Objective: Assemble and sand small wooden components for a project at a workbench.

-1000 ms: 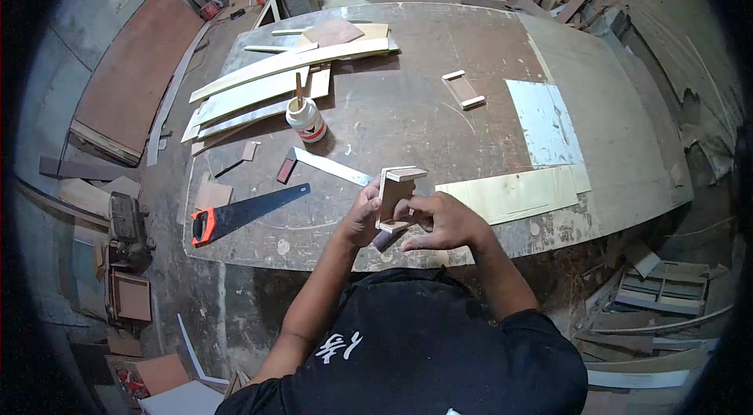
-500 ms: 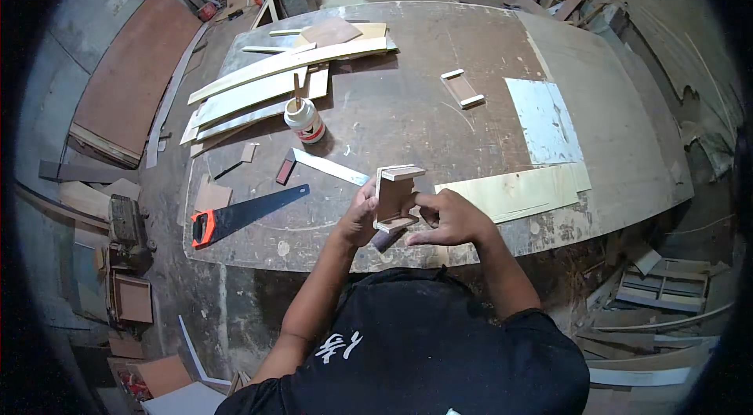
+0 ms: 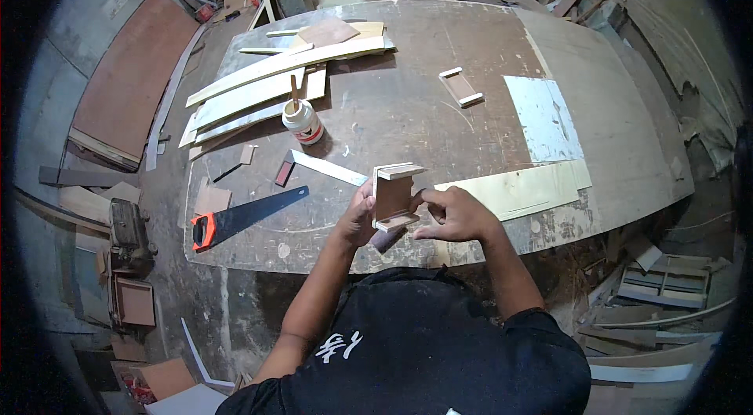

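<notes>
1. While your left hand [image 3: 358, 217] grips the left side of a small wooden frame [image 3: 394, 197], that piece stands on edge above the near side of the workbench [image 3: 408, 117], its open side facing right.
2. Your left thumb presses along the frame's outer side; how the other fingers lie behind it, you cannot tell from this view.
3. Your right hand [image 3: 463, 215] is just right of the frame, its fingers curled and its thumb held apart from the index finger, with a gap between. Whether the index fingertip touches the wood, you cannot tell.
4. Below the frame lies a dark cylinder [image 3: 387, 240], partly hidden.
5. To your left are a handsaw [image 3: 259, 215] with an orange-and-black handle, a try square [image 3: 329, 167] and a white jar [image 3: 303, 125] with a stick [image 3: 294, 89] standing in it.
6. Farther off, a similar small frame [image 3: 461, 87] lies flat; nearer, a pale board [image 3: 510, 191] lies beyond your right hand.
</notes>
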The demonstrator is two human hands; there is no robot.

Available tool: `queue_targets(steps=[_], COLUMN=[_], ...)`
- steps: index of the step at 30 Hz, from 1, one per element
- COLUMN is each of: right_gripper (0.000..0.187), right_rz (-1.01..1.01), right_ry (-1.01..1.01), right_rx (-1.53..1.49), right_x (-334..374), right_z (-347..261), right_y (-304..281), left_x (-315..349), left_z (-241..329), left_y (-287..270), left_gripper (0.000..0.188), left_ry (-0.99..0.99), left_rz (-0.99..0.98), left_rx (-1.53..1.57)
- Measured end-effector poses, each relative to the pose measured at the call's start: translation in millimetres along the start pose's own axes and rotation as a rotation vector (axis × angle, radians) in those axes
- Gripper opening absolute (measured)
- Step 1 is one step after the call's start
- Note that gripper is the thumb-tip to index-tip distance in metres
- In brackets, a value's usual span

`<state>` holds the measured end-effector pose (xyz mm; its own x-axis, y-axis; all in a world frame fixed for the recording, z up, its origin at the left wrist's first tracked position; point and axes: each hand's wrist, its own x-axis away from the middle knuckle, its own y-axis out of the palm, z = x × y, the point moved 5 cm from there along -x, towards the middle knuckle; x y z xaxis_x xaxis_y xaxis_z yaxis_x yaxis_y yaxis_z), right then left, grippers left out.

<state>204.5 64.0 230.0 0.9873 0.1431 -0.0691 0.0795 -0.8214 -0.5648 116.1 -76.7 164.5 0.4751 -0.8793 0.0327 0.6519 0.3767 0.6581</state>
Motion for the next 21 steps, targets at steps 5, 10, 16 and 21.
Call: queue_targets(steps=[5,10,16,21], right_gripper=[0.045,0.049,0.059,0.065], right_rz=[0.009,0.043,0.275,0.266], right_ry=[0.021,0.032,-0.051,-0.096], right_rx=[0.039,-0.099,-0.307,-0.137], right_x=[4,12,27,29], right_z=[-1,2,-1,-18], right_y=[-8,-14,-10,8], left_x=[0,7,6,7], left_z=[2,-7,-7,3], left_y=[2,-13,-12,7], left_gripper=[0.091,0.091,0.084,0.077], left_ry=[0.032,0.056,0.124,0.158], left_rz=[0.009,-0.019,-0.073,0.023], left_rx=[-0.003,0.140,0.536,0.628])
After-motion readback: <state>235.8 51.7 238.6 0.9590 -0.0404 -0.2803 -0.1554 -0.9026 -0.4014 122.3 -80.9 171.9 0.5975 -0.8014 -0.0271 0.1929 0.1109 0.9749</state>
